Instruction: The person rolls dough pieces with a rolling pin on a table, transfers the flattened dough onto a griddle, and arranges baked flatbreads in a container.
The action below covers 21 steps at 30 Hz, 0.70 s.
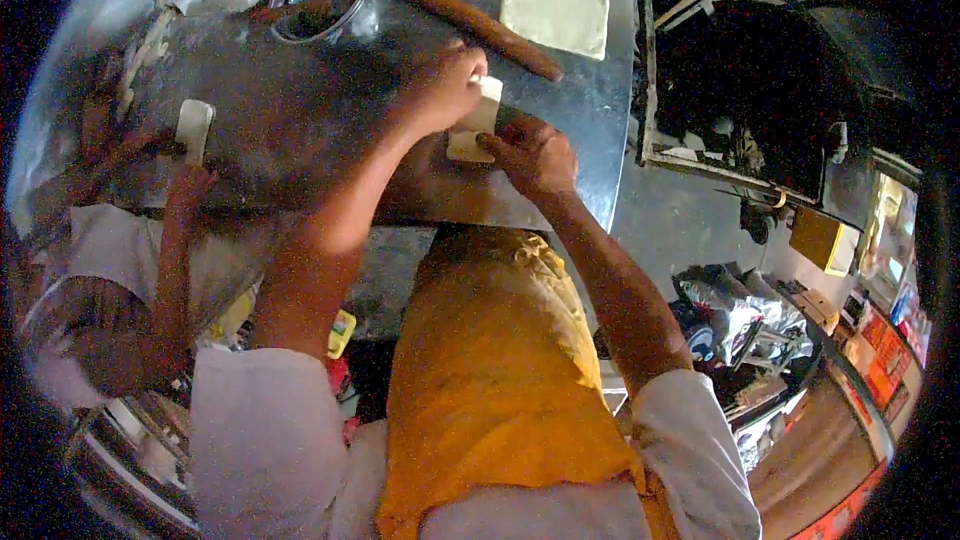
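A pale dough strip [474, 127] lies on the metal counter [280, 105], close to the near edge and toward the right side, between the person's two hands. The left grip [446, 90] is closed, fingers curled over the strip's far end. The right grip [541, 156] has its thumb on the near end; from here I can't tell whether its fingers close underneath.

I'd judge it light, soft and pliant, quick to stretch or dent under a hard pinch, so hold it by both short ends with flat fingers. It's a smooth, round-cornered oblong.

Toward the far edge lie two flat, matte dough squares [556, 14], slightly uneven along their rims. Beside them slants a smooth brown rolling pin [470, 25], likely wood, near a round container [371, 2]. At the left, another person handles a similar strip [195, 130].
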Each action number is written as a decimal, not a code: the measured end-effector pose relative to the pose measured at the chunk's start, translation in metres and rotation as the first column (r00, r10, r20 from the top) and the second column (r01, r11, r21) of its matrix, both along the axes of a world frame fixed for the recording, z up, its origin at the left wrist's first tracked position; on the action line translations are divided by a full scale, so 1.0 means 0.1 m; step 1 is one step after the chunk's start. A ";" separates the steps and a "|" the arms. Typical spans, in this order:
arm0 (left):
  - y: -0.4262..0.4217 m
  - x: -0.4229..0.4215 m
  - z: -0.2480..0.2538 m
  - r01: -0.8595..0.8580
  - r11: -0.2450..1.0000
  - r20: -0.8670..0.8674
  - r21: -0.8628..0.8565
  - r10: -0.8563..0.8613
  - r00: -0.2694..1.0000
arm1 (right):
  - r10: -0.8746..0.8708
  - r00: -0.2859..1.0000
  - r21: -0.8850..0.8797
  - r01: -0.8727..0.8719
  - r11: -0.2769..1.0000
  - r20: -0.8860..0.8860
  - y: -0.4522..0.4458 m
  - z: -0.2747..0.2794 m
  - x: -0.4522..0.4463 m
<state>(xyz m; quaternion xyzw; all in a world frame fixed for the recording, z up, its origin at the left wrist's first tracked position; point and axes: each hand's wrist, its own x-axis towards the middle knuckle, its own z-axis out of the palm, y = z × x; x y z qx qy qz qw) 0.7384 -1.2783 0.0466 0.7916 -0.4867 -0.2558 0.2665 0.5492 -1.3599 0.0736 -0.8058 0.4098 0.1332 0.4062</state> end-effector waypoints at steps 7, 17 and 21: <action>0.79 -0.66 0.31 0.286 0.922 0.377 -0.260 -0.176 0.909 | 0.044 0.998 -0.010 -0.044 0.999 0.044 -0.05 0.04 -0.06; 0.80 -0.76 0.30 -0.019 0.981 0.087 -0.191 0.036 0.996 | 0.463 0.870 -0.571 -0.298 0.765 0.167 -0.56 -0.32 0.20; 0.20 -1.10 -0.08 -0.189 0.968 0.310 -0.163 0.232 0.922 | 0.461 0.874 -0.745 -0.204 0.635 0.155 -0.57 -0.50 -0.61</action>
